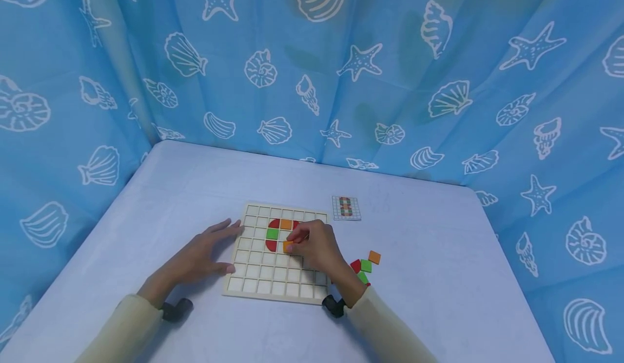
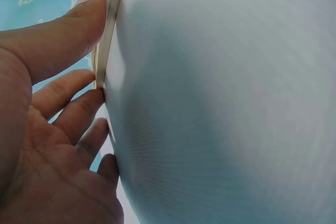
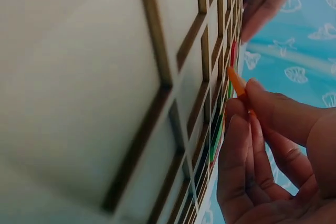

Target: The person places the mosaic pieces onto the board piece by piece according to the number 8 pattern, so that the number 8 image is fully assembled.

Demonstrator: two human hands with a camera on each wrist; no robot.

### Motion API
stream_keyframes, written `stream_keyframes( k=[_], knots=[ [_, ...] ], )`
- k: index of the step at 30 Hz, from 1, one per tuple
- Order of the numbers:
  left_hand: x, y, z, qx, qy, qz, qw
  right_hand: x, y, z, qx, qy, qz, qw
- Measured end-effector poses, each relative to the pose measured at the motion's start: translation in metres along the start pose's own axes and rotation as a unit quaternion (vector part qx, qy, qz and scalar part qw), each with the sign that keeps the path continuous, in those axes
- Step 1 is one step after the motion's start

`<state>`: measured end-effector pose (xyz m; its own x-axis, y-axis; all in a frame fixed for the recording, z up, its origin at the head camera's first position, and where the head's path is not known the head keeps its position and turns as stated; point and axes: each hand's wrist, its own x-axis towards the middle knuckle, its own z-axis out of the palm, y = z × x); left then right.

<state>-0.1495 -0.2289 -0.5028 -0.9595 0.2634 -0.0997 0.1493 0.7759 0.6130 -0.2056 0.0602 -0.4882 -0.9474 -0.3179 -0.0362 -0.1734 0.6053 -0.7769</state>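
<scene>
A pale grid board (image 1: 275, 297) lies on the table. My right hand (image 1: 319, 246) pinches an orange square tile (image 1: 288, 247) between thumb and fingers, over the board's middle; in the right wrist view the tile (image 3: 237, 83) stands tilted with its edge at the grid. Beside it on the board sit a green square tile (image 1: 272, 234), another orange tile (image 1: 286, 224) and several rounded red tiles (image 1: 271, 245), one partly behind the right hand. My left hand (image 1: 197, 254) has its fingers spread, thumb and fingertips touching the board's left edge.
Right of the board lie several loose tiles, among them an orange one (image 1: 374, 257) and a green one (image 1: 366, 266), partly hidden by the right forearm. A small pattern card (image 1: 354, 216) lies beyond the board's far right corner. A blue shell-print curtain (image 1: 302, 135) borders the white table.
</scene>
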Motion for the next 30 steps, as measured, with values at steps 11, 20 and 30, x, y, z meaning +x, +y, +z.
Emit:
stream_keyframes(
  k=[11, 20, 30],
  knots=[
    [0.000, 0.002, 0.000, -0.002, 0.003, 0.001, 1.0000, 0.005, -0.009, 0.011, -0.092, -0.001, -0.017, 0.9957],
    [-0.001, 0.001, 0.001, -0.001, 0.004, 0.003, 1.0000, 0.001, -0.009, 0.008, -0.077, -0.026, -0.034, 0.9961],
    [-0.001, 0.001, -0.002, -0.001, 0.003, 0.009, 0.9999, -0.018, 0.011, -0.024, -0.012, -0.026, -0.010, 0.9995]
  ],
)
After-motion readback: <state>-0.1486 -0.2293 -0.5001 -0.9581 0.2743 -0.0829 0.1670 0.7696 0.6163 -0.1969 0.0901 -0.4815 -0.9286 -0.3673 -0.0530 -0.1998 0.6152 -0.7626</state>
